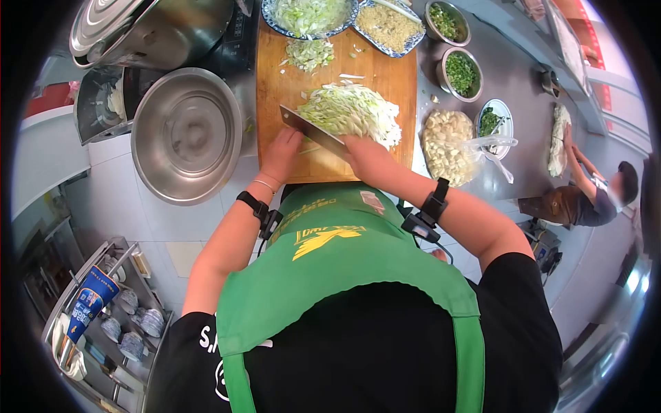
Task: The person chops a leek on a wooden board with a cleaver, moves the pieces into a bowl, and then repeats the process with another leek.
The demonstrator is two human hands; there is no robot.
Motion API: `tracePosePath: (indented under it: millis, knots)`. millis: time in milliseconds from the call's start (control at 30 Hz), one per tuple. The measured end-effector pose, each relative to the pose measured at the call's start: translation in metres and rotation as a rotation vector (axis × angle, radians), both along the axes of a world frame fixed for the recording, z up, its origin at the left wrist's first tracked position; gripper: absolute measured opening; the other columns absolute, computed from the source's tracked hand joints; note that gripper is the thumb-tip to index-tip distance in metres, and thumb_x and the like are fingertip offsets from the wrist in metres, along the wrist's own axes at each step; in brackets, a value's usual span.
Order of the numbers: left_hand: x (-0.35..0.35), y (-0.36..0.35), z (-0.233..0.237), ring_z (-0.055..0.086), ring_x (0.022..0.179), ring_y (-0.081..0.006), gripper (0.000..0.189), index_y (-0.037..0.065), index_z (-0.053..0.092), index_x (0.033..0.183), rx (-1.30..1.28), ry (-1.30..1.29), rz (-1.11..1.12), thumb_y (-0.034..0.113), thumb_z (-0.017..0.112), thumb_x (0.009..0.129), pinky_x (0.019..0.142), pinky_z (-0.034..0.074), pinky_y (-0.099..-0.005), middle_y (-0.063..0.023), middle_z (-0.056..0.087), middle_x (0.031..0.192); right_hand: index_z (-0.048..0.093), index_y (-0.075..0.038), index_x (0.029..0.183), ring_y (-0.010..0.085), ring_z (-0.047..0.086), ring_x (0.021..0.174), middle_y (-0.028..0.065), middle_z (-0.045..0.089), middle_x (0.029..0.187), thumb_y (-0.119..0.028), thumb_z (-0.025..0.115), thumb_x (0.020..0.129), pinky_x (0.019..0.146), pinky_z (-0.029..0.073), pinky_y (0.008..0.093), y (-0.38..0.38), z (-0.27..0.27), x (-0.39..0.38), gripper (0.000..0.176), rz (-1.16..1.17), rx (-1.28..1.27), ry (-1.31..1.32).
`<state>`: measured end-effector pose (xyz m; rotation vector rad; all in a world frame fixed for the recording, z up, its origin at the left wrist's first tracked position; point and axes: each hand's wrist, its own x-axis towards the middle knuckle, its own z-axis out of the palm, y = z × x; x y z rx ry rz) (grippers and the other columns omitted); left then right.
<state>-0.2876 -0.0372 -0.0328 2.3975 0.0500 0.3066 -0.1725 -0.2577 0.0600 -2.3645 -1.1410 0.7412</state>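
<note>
A cleaver (313, 129) lies slantwise over the near part of the wooden cutting board (272, 82). My right hand (370, 158) is closed round its handle end, which the fingers hide. At the blade's other end, my left hand (281, 153) has its fingers bent together against the near side of the metal; the fingertips are partly hidden. Just beyond the blade spreads a heap of shredded cabbage (351, 113), pale green and white. A smaller pile of chopped cabbage (309, 54) sits farther back on the board.
Left of the board stands a large steel basin (141, 138), with a big pot (186, 34) behind it. Plates of cabbage (310, 15) and minced food (389, 29) touch the board's back. Right are bowls of greens (461, 74) and a bag of pale chunks (447, 141). A person (585, 199) works far right.
</note>
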Motion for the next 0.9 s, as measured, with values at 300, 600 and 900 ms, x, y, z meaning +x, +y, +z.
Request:
tracePosePath:
  millis: [300, 600, 900]
  knots:
    - [0.000, 0.002, 0.001, 0.059, 0.096, -0.0370, 0.014, 0.003, 0.060, 0.095, -0.059, -0.028, -0.027, -0.002, 0.065, 0.083, 0.081, 0.051, -0.0456, -0.0147, 0.060, 0.096, 0.053, -0.004, 0.106, 0.0468, 0.064, 0.077, 0.0224, 0.066, 0.079, -0.017, 0.060, 0.096, 0.068, 0.050, 0.0559, 0.020, -0.016, 0.007, 0.018, -0.023, 0.055, 0.004]
    - [-0.002, 0.005, 0.003, 0.061, 0.099, -0.0349, 0.019, 0.005, 0.062, 0.098, 0.005, -0.020, -0.034, -0.001, 0.064, 0.080, 0.080, 0.055, -0.0441, -0.0130, 0.061, 0.100, 0.054, -0.005, 0.109, 0.0471, 0.064, 0.079, 0.0232, 0.066, 0.084, -0.021, 0.057, 0.098, 0.069, 0.050, 0.0566, 0.021, -0.040, -0.008, 0.019, -0.053, -0.002, 0.035]
    - [-0.013, 0.001, 0.001, 0.061, 0.101, -0.0341, 0.020, 0.004, 0.062, 0.098, 0.068, 0.060, -0.084, -0.001, 0.062, 0.078, 0.083, 0.054, -0.0436, -0.0118, 0.063, 0.102, 0.055, -0.005, 0.110, 0.0479, 0.065, 0.082, 0.0239, 0.068, 0.086, -0.021, 0.060, 0.098, 0.072, 0.050, 0.0570, -0.001, -0.025, -0.024, 0.021, -0.063, -0.050, 0.068]
